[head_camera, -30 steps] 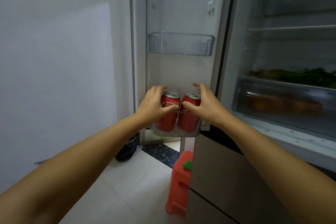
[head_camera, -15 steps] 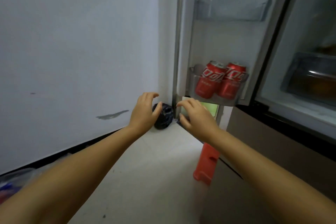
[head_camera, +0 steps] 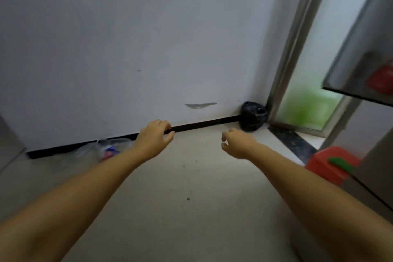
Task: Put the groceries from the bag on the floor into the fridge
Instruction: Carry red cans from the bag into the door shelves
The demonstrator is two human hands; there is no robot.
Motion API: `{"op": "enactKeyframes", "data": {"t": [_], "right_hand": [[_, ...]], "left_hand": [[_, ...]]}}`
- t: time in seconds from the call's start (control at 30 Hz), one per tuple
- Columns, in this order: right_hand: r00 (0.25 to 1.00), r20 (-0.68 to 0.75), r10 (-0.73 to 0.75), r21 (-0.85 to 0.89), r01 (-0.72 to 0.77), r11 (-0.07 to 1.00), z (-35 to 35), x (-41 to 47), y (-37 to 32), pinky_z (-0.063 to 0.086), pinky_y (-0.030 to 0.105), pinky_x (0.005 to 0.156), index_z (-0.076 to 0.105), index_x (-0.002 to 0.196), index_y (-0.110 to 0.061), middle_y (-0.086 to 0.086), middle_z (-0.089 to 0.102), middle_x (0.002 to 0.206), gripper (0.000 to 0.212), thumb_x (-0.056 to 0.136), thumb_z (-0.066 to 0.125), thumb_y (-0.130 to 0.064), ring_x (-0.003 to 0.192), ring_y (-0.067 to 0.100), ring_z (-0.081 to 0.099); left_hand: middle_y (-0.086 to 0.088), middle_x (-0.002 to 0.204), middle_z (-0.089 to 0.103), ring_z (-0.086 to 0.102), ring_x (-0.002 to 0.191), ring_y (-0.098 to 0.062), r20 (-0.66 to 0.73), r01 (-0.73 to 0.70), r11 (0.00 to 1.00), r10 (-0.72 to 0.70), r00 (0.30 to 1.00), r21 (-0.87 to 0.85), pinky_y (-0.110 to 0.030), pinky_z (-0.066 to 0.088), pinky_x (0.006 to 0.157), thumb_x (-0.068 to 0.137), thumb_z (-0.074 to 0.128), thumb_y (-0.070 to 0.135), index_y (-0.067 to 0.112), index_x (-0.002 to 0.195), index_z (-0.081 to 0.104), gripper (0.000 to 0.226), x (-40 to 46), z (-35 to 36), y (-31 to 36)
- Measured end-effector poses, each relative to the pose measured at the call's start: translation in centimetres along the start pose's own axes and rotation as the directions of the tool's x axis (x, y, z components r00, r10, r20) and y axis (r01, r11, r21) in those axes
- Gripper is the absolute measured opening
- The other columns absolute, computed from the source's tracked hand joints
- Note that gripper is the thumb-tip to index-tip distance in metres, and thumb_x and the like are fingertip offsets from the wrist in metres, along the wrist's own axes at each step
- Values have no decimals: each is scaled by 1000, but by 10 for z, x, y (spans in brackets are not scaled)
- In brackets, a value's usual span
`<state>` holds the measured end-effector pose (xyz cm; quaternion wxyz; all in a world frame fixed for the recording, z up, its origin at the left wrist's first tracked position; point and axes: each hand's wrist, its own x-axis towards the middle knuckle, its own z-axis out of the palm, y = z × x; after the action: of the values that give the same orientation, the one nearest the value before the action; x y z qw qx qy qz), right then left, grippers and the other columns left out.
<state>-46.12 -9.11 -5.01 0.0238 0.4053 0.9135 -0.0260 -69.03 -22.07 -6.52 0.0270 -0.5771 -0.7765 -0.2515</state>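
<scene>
Bag (head_camera: 104,149): clear plastic, on floor (head_camera: 191,198) against wall, down-left of left hand (head_camera: 154,139), the nearer; right hand (head_camera: 238,144) well apart; both hands empty, fingers loosely curled

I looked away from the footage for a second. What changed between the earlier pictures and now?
Both hands let go of the two red cans, left standing in the fridge door bin, and drew back. The view swung down and left toward the clear grocery bag on the floor. The left hand and right hand now hang empty, loosely curled. The black bag in the corner and the red stool stayed put.
</scene>
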Motion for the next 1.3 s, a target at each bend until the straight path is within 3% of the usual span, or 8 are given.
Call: {"op": "enactKeyframes", "data": {"t": [0.17, 0.43, 0.63, 1.03, 1.3], "right_hand": [[976, 163, -142, -1, 145, 989, 44, 36, -100, 48, 41, 90, 54, 122, -13, 10, 51, 124, 35, 96, 43, -32, 104, 29, 56], [917, 267, -296, 29, 299, 954, 72, 130, -202, 46, 37, 91, 49, 129, -14, 10, 50, 127, 37, 97, 42, -32, 110, 28, 55], [859, 327, -395, 51, 401, 914, 94, 240, -265, 41, 34, 95, 46, 133, -16, 8, 46, 138, 40, 97, 44, -31, 121, 26, 50], [735, 458, -499, 91, 520, 849, 115, 440, -391, 40, 34, 97, 46, 134, -14, 11, 49, 133, 40, 97, 46, -29, 119, 28, 51], [778, 483, -401, 117, 397, 910, 140, 583, -466, 42, 34, 98, 48, 132, -16, 10, 53, 132, 39, 95, 48, -29, 118, 26, 53]], "left_hand": [[-11, 103, 64, 60, 97, -28, 9, 250, 968, -250, 968, -37, -38, 49, 84, 89, 57, 27, 8, 100, 63, 22, -46, -30, -106], [-11, 115, 59, 56, 107, -27, 132, 469, 883, -469, 873, 32, -34, 45, 88, 91, 55, 27, 9, 111, 60, 27, -79, -29, -218], [-11, 116, 59, 55, 106, -25, 193, 521, 853, -517, 834, 34, -34, 46, 89, 92, 53, 30, 10, 113, 59, 30, -30, -15, -309], [-11, 113, 59, 55, 103, -24, 273, 579, 814, -551, 789, -31, -34, 46, 89, 91, 53, 26, 9, 111, 59, 27, 80, -10, -459], [-8, 114, 58, 56, 105, -24, 316, 514, 857, -478, 820, -37, -29, 44, 86, 91, 54, 23, 10, 118, 57, 30, 191, -15, -612]]}}
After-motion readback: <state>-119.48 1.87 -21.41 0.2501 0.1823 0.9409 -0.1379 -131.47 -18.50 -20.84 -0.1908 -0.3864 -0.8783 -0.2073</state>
